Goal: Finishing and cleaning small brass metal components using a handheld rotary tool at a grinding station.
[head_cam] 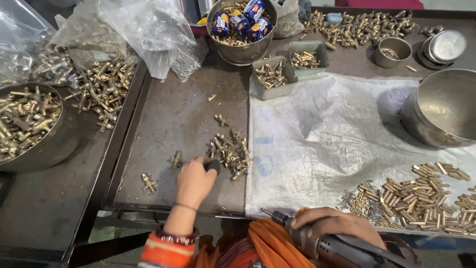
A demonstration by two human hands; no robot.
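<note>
our left hand [194, 179] curls loosely at the brass pile [229, 151] lying just to its right, fingertips touching, while our right hand [333, 226] grips the driver [317, 243].

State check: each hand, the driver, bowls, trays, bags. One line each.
left hand: reaching into the small brass fittings pile, fingers curled
right hand: gripping the power screwdriver
power screwdriver: lying sideways, bit pointing left
left steel bowl: full of brass fittings
right steel bowl: nearly empty
top steel bowl: holds blue packets
two grey trays: part-filled
plastic bags: open, crumpled
</note>
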